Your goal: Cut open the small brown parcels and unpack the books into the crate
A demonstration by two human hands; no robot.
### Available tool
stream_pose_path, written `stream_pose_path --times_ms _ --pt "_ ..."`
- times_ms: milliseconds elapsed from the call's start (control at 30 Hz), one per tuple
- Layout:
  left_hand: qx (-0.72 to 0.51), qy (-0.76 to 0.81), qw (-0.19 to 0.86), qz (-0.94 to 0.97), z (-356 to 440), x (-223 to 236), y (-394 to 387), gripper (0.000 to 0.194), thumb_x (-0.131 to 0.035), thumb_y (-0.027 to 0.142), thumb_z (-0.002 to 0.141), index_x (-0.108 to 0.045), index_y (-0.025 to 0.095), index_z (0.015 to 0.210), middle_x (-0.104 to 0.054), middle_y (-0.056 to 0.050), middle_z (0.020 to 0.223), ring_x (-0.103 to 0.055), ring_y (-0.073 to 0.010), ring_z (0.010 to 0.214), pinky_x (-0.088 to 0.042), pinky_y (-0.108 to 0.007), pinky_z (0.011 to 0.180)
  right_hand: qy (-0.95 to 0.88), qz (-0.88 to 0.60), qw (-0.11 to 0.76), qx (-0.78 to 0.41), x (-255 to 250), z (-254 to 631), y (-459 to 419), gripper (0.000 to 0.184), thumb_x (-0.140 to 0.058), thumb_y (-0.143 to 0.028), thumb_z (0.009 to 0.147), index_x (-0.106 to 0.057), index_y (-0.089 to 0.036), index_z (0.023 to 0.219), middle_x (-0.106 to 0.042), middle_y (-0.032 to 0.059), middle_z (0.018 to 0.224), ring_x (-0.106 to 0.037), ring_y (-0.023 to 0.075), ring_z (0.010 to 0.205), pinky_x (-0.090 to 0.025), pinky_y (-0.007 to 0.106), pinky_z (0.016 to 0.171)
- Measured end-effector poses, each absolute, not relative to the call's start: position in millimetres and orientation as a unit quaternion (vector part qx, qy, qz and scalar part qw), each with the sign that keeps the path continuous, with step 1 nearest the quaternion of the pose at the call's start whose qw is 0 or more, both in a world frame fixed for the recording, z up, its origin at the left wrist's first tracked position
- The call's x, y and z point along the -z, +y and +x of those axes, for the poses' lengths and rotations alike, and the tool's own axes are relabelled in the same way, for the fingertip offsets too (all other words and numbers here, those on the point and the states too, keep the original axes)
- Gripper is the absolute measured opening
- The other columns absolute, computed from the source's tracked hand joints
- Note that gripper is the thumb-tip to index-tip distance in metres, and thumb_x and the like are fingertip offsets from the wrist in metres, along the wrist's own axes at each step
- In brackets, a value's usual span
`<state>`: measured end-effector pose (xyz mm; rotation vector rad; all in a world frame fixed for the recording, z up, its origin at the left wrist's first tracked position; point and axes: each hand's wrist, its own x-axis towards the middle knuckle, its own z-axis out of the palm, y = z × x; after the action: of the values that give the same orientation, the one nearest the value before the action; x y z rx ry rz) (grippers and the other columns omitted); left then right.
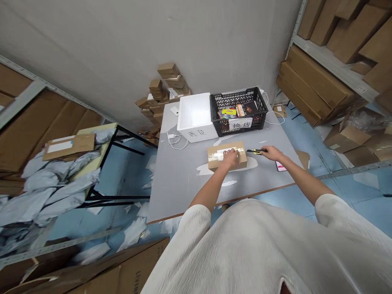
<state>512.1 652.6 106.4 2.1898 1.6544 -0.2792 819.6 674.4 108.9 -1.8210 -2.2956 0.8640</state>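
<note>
Left hand point(231, 157): fingers bent, down on top of the carton point(217, 162), over its white label; cannot tell whether they pinch anything. Right hand point(272, 153): closed round a black-and-yellow utility knife point(256, 151), held out toward the left hand.

Counts: one carton and one knife, between and under the hands. One phone point(280, 166), screen lit, just nearer the body than the right hand, partly under that forearm. Beyond the hands, one white bin point(196, 110) and one black crate point(261, 121), side by side; several packets point(232, 112) in the crate, overlapping, number unclear. White cable point(176, 141) farther out, left of the left hand.

Carton lies flat on the grey counter point(174, 179), directly below the left hand; long axis left to right, toward the right hand. Knife roughly in line with it, tip pointing left, just beside the carton's right end; contact unclear.
</note>
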Motion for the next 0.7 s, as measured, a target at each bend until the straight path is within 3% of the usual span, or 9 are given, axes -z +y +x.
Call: stream_pose_path --times_ms 133,400,567,700 --pt "0.103 0.596 0.180 0.775 517.8 -99.1 654.2 0.061 -0.087 0.036 0.084 -0.060 0.025 0.138 -0.058 -0.016 0.152 -0.065 -0.0362 0.135 -0.017 -0.059 0.134 -0.756 -0.591 0.045 -0.279 -102.8 815.5 683.2 0.035 -0.060 -0.044 0.103 -0.082 -0.026 0.122 -0.084 0.0072 0.111 -0.072 0.0266 0.100 -0.045 0.030 0.072" --pt "0.089 0.607 0.163 0.773 521.7 -94.7 642.7 0.072 -0.087 0.032 0.084 -0.054 0.023 0.148 -0.056 -0.018 0.153 -0.064 -0.0358 0.137 -0.013 -0.056 0.136 -0.809 -0.525 0.006 -0.264 -96.7 802.3 703.3 0.038 -0.053 -0.043 0.106 -0.082 -0.027 0.124 -0.083 0.0081 0.114 -0.070 0.0260 0.099 -0.043 0.030 0.073" --pt "0.083 0.609 0.152 0.774 519.2 -94.0 637.9 0.071 -0.084 0.031 0.085 -0.053 0.023 0.148 -0.057 -0.017 0.152 -0.069 -0.0341 0.129 -0.014 -0.056 0.137 -0.825 -0.489 0.005 -0.283 -94.4 792.6 708.7 0.036 -0.048 -0.042 0.105 -0.080 -0.025 0.107 -0.081 0.0070 0.102 -0.066 0.0235 0.090 -0.040 0.029 0.074" --pt "0.079 0.605 0.152 0.777 516.8 -92.5 637.6 0.073 -0.085 0.033 0.085 -0.052 0.025 0.150 -0.057 -0.017 0.153 -0.069 -0.0348 0.128 -0.016 -0.057 0.137 -0.777 -0.495 0.035 -0.388 -86.6 795.7 701.7 0.040 -0.050 -0.053 0.100 -0.073 -0.023 0.087 -0.073 0.0030 0.080 -0.060 0.0197 0.075 -0.041 0.027 0.069"
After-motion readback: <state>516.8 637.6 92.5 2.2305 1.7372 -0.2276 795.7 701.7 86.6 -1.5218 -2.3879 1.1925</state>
